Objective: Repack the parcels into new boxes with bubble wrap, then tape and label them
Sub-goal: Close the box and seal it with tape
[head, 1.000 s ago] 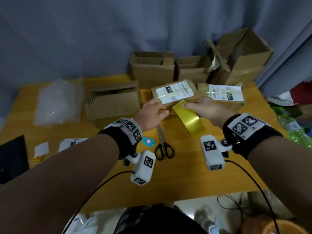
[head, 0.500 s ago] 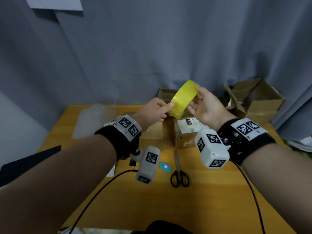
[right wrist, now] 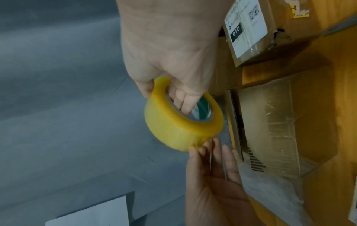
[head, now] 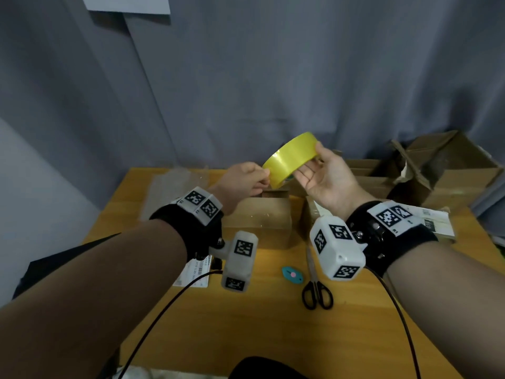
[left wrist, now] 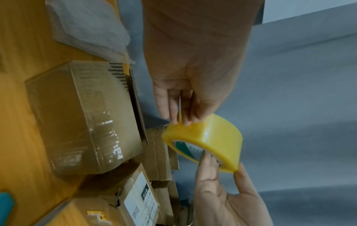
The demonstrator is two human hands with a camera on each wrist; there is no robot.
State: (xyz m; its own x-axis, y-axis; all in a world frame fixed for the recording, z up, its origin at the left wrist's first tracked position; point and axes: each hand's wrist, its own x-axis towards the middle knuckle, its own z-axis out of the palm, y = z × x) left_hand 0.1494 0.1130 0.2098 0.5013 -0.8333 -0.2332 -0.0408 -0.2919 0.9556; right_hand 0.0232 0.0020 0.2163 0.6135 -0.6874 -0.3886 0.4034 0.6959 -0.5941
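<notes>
A yellow tape roll (head: pixel 291 157) is held up in the air above the far side of the table. My right hand (head: pixel 319 176) holds it with fingers through the core (right wrist: pixel 181 104) and thumb on the outer face. My left hand (head: pixel 246 179) pinches the roll's near edge (left wrist: pixel 179 122) with its fingertips. Below the roll sits a brown box wrapped in clear tape (head: pixel 258 222). A labelled parcel (left wrist: pixel 139 198) lies to its right.
Scissors (head: pixel 315 285) and a teal cutter (head: pixel 292 274) lie on the wooden table (head: pixel 246 324). Bubble wrap (head: pixel 169 187) is at the far left, open cardboard boxes (head: pixel 442 170) at the far right, paper labels (head: pixel 195 272) near my left wrist. A grey curtain hangs behind.
Both hands have lifted the tape roll from low over the parcels up into the air, and the view tilted up. The left fingertips now pinch the roll's edge.
</notes>
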